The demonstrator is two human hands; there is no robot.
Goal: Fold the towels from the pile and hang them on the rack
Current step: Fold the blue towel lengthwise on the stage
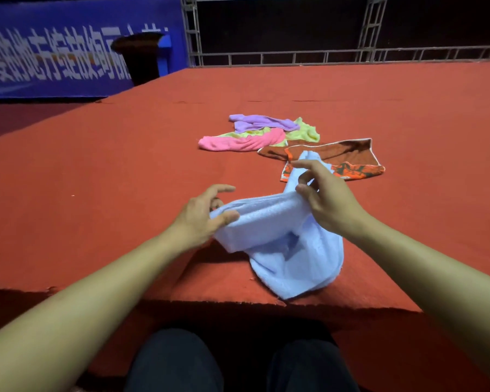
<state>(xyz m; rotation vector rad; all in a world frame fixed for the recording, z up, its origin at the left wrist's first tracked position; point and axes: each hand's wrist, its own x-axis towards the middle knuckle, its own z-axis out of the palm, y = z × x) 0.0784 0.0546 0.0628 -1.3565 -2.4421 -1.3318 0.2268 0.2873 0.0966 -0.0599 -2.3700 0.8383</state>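
Fingers of both hands pinch blue towel (280, 239) over red carpeted platform (125, 165).

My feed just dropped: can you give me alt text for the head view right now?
Both hands hold a light blue towel above the near edge of a red carpeted surface: the left hand pinches one end, the right hand grips the other. Farther back lie purple, yellow-green, pink and orange-brown patterned towels.
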